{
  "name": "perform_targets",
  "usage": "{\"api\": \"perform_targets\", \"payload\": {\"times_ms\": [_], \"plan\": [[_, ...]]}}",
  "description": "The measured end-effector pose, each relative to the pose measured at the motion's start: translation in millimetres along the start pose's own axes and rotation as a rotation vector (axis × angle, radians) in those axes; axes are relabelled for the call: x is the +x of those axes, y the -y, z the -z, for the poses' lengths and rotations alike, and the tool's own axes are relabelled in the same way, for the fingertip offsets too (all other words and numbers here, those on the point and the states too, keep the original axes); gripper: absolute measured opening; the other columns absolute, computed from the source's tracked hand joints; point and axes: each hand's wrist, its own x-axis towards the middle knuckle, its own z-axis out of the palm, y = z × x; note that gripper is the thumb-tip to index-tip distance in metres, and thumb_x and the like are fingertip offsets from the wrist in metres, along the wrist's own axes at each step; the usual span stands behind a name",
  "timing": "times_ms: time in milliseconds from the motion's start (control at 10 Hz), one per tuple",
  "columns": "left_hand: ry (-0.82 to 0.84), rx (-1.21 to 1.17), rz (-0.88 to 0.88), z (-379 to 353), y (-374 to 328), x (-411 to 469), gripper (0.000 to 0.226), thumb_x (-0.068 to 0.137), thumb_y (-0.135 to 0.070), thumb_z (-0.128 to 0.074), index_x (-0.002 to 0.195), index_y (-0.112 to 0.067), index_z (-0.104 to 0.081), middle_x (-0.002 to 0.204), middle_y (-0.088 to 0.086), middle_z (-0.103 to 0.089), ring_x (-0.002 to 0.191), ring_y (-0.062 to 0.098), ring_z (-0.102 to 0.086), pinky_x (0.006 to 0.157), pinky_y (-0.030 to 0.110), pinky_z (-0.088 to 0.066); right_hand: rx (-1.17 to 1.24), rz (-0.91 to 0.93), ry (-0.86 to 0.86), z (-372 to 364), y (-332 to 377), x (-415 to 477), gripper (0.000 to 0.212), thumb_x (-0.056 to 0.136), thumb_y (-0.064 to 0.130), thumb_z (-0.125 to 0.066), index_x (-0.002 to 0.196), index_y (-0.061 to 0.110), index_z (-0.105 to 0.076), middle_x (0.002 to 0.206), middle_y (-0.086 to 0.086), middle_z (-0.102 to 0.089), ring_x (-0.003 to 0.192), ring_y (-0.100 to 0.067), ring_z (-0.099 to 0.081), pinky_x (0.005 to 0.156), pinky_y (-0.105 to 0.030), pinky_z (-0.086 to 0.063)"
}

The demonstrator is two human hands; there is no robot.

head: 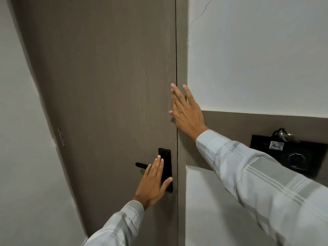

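There's the left hand [152, 181] flat, fingers straight, on the black rectangular lock plate [167, 157] and its black lever handle [141, 166], low at the right edge of the grey-brown wood-grain door [106, 86]. Higher up, the right hand [186, 112] presses open-palmed, fingers spread, across the seam between door and matching frame [182, 50].

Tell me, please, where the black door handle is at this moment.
In the head view, the black door handle sits low on the brown door, near its right edge, poking left from under the left hand.
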Motion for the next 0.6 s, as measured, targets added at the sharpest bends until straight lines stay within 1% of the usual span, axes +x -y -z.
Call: {"api": "perform_targets", "payload": {"times_ms": [100, 200, 300, 400, 500, 600], "plan": [[0.026, -0.027, -0.013, -2.5, 2.5, 10.4, 0.074, 0.099, -0.06, -0.018, 0.154, -0.018, 0.01, 0.164, -0.003, 0.017, 0.15, 0.008, 0.016, 0.126, 0.034, 0.003, -0.008, 0.031, 0.059, 2.1, 4.9, 10.2, 0.052, 0.105, 0.041, -0.033, 0.114, 0.005, -0.07, 0.15, -0.024, -0.045, 0.153, -0.035, -0.001, 0.122, -0.053, 0.002], [0.069, -0.063, -0.014, -2.1, 4.7, 20.4, 0.074, 0.099, -0.059, -0.02, 0.153, -0.018, 0.01, 0.164, -0.002, 0.016, 0.15, 0.009, 0.016, 0.126, 0.036, 0.002, -0.053, 0.037, 0.139, 5.1, 14.1, 22.4, 0.051, 0.104, 0.044, -0.035, 0.1, 0.014, -0.075, 0.144, -0.022, -0.052, 0.153, -0.037, 0.0, 0.123, -0.053, 0.004], [0.115, -0.087, -0.013, -0.7, 9.5, 29.9, 0.074, 0.099, -0.06, -0.019, 0.154, -0.018, 0.008, 0.164, -0.002, 0.014, 0.15, 0.011, 0.015, 0.125, 0.037, 0.004, -0.125, 0.011, 0.19, 3.0, 20.8, 28.7, 0.061, 0.104, 0.048, -0.028, 0.1, 0.011, -0.076, 0.152, -0.022, -0.042, 0.153, -0.036, 0.002, 0.122, -0.053, 0.007], [0.141, -0.09, -0.015, 8.5, 15.3, 35.4, 0.074, 0.096, -0.065, -0.014, 0.154, -0.024, 0.007, 0.165, -0.003, 0.009, 0.151, 0.011, 0.012, 0.121, 0.038, 0.01, -0.113, -0.012, 0.25, 5.0, 20.2, 29.1, 0.059, 0.105, 0.045, -0.026, 0.113, 0.01, -0.072, 0.154, -0.02, -0.039, 0.153, -0.037, 0.004, 0.121, -0.053, 0.008], [0.102, -0.003, -0.055, 25.7, 24.6, 35.0, 0.076, 0.089, -0.072, -0.001, 0.153, -0.031, 0.006, 0.166, -0.005, 0.001, 0.152, 0.012, 0.008, 0.119, 0.045, 0.013, -0.034, -0.033, 0.262, 16.8, 17.8, 29.3, 0.052, 0.105, 0.038, -0.028, 0.123, 0.008, -0.067, 0.153, -0.019, -0.042, 0.154, -0.034, -0.001, 0.123, -0.053, 0.006], [-0.071, 0.089, -0.089, 69.6, 22.2, 59.4, 0.076, 0.089, -0.072, 0.002, 0.154, -0.032, 0.002, 0.166, -0.003, -0.007, 0.153, 0.014, 0.001, 0.123, 0.052, 0.005, 0.229, -0.116, 0.088, 29.3, 3.9, 30.4, 0.053, 0.105, 0.033, -0.026, 0.142, 0.003, -0.049, 0.153, -0.016, -0.044, 0.154, -0.028, -0.009, 0.123, -0.05, 0.002]]}}
